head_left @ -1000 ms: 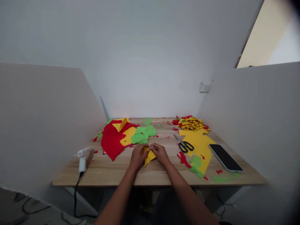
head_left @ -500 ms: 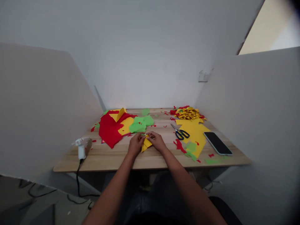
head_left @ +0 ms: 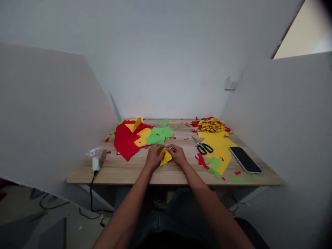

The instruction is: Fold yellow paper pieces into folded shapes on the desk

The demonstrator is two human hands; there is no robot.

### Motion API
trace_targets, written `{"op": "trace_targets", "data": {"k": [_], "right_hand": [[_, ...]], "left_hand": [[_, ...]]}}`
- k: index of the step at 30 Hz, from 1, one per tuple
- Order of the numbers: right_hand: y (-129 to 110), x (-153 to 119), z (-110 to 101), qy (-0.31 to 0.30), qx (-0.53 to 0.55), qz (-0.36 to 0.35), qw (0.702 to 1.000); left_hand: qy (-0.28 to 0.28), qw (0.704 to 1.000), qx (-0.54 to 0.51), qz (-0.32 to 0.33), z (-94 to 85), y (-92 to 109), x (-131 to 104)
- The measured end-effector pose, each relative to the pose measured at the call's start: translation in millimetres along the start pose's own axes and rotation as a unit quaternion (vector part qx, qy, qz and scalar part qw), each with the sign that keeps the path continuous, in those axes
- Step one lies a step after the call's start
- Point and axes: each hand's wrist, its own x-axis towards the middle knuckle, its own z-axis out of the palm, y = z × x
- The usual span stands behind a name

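A small piece of yellow paper (head_left: 166, 158) is held near the front middle of the table, between my two hands. My left hand (head_left: 155, 157) closes on its left side, the fingers curled at the top edge. My right hand (head_left: 177, 154) pinches its upper right part. The fingertips hide the paper's top edge, so any fold there cannot be made out. Just beyond my hands lie crumpled green sheets (head_left: 159, 135). To the right rest black-handled scissors (head_left: 204, 148), blades pointing up and left.
A white glue gun (head_left: 95, 160) stands at the left front with its cord hanging down. Red sheets (head_left: 126, 143) lie at the left. A pile of folded yellow pieces (head_left: 211, 125), flat yellow sheets (head_left: 223, 152) and a phone (head_left: 245, 159) lie right. Side panels (head_left: 52, 103) flank the table (head_left: 124, 176).
The view has shifted slightly, moving everything a little to the right. My fingers have shifted on the yellow paper, with the left thumb now lying across it.
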Motion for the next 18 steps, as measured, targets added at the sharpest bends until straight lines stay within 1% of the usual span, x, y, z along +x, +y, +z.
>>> {"op": "trace_targets", "data": {"k": [3,6,13,16,18], "right_hand": [[-1.8,0.6,-0.2,0.002,-0.001,-0.012,1.0],[-4.7,0.7,-0.6,0.003,-0.01,-0.005,1.0],[-5.7,0.6,-1.2,-0.019,0.017,0.007,1.0],[-5.4,-0.2,-2.0,-0.008,0.003,-0.005,1.0],[-5.2,-1.0,-2.6,0.003,0.003,0.002,1.0]], "left_hand": [[-0.011,1.0,0.018,-0.007,-0.7,0.3,1.3],[0.001,1.0,0.012,-0.018,-0.8,1.1,0.7],[-0.011,1.0,-0.009,-0.007,-4.0,6.6,-0.9],[-0.006,1.0,-0.01,-0.003,-3.2,4.4,-1.0],[0.002,1.0,-0.007,-0.019,-2.1,1.2,-1.4]]}}
